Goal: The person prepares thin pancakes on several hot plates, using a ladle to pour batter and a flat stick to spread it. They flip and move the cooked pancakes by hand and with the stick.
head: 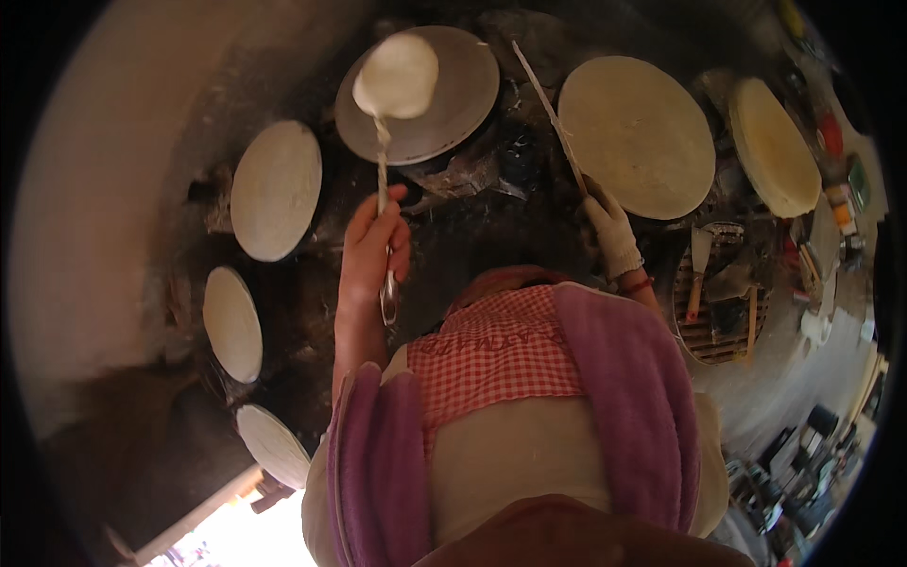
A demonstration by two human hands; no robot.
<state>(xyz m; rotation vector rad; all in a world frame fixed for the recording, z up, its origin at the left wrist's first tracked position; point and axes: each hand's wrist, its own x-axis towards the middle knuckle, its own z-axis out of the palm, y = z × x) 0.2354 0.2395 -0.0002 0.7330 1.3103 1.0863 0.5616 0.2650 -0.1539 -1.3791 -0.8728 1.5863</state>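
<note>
My left hand (375, 237) is closed around the handle of a metal ladle (383, 156) with a twisted, batter-streaked shaft. At its far end a rounded mass of pale batter (395, 76) hides the bowl, above a round griddle (464, 85). I cannot tell how much of that batter lies on the griddle. In a pale knitted glove, my right hand (611, 230) grips a long thin stick (549, 106), which slants up and leftward between two griddles. Right of the stick, a large pale flatbread round (636, 138) covers another griddle. The glove is near its lower left edge.
More pale rounds lie to the left (276, 191), lower left (234, 324) and far right (774, 147). A slatted round rack (723, 340) at the right bears a spatula (698, 273). Charred stove masonry (468, 177) lies between the griddles. Bottles (842, 209) stand at the far right.
</note>
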